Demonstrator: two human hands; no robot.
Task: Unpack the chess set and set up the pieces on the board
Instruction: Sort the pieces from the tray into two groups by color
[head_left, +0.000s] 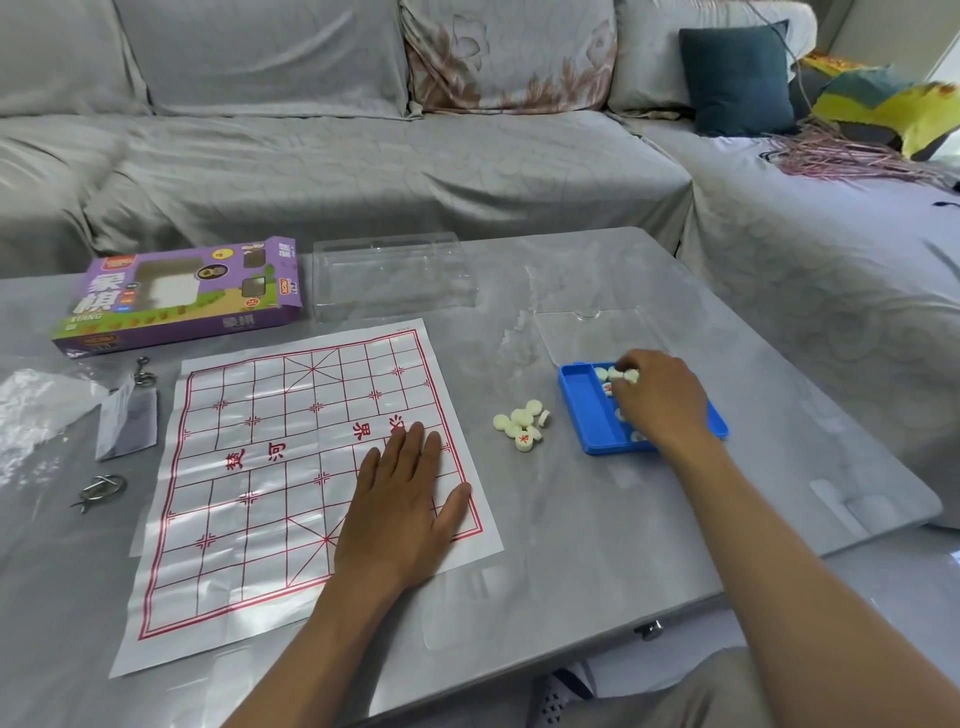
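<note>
A paper xiangqi board (270, 467) with red lines lies flat on the grey table. My left hand (402, 499) rests palm down on its right part, fingers straight. To the right stands a blue plastic tray (579, 410) holding cream round pieces (602, 374). My right hand (660, 395) reaches into the tray, fingers curled over pieces at its far edge. A small heap of cream pieces (522, 423) lies on the table between board and tray. Most of the tray's contents are hidden under my hand.
A purple game box (182, 296) lies at the back left, a clear plastic cover (395, 278) beside it, a flat clear lid (592, 332) behind the tray. Metal ring puzzles (101, 491) and plastic bags (36, 410) lie left. A grey sofa surrounds the table.
</note>
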